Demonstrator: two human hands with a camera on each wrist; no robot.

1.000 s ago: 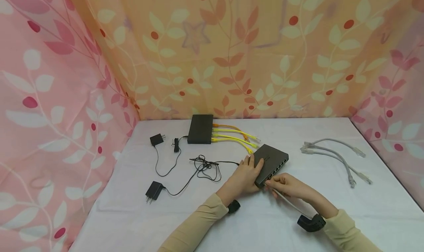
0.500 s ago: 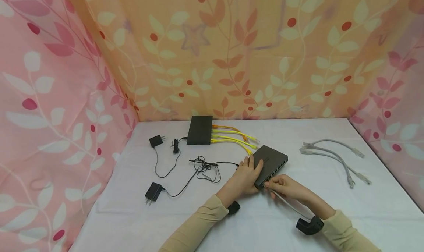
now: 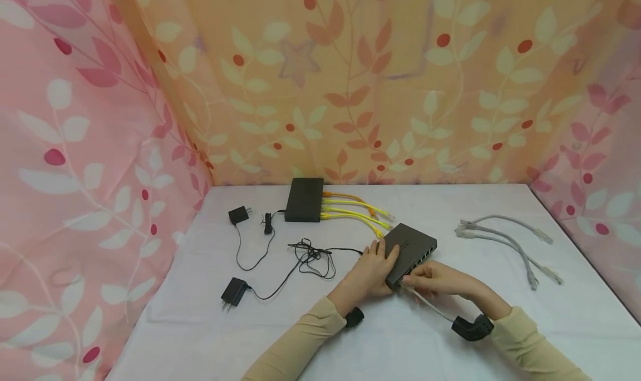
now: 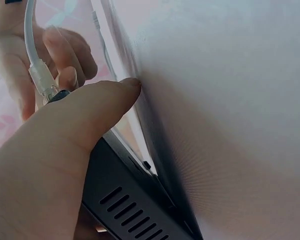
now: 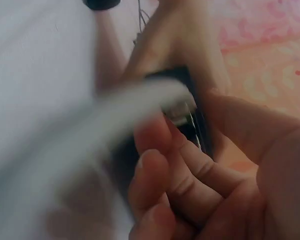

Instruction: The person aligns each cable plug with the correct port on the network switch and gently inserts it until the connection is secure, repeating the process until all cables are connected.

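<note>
On white cloth (image 3: 200, 342), the left hand (image 3: 369, 271) is gripping the network switch (image 3: 413, 246) beneath it, probably for steadying, while the right hand (image 3: 442, 279), fingers curled, is pinching the Ethernet plug (image 4: 42, 77).

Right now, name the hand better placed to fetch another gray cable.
Probably the right hand: though busy at the plug, it is closer to the loose gray cables, while the left hand holds the front black box.

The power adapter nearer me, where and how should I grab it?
Best, I'd say, from above, pinching the block midway along its left and right sides: prongs jut toward you, and the cord leaves near its far right corner.
</note>
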